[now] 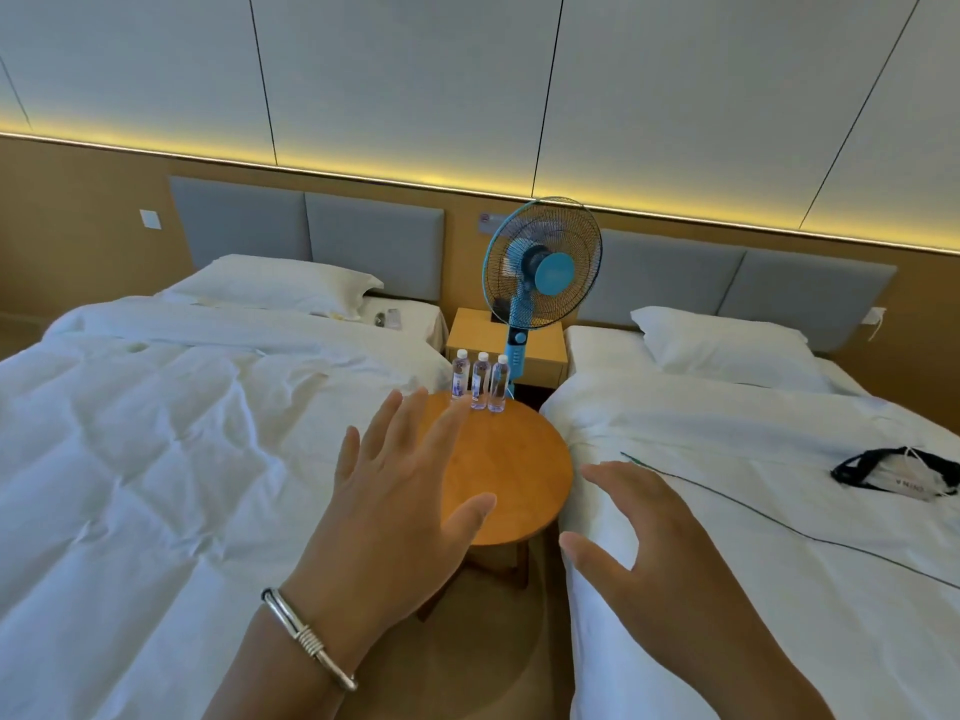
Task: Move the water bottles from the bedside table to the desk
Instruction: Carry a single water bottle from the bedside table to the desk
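Three bottles [479, 380] are lined up, upright, at the far edge of the round table [511, 459], between two beds. Fan [540, 283] just behind them. Left hand [400, 511] is held over the table's near-left part, fingers spread wide, nothing gripped. Right hand [660, 553] is held beside the right rim, fingers loosely spread, nothing gripped. Tabletop near the bottles is bare.

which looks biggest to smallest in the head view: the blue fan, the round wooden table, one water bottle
1. round wooden table
2. blue fan, though it stands farther back, so unsure
3. water bottle, plainly smallest
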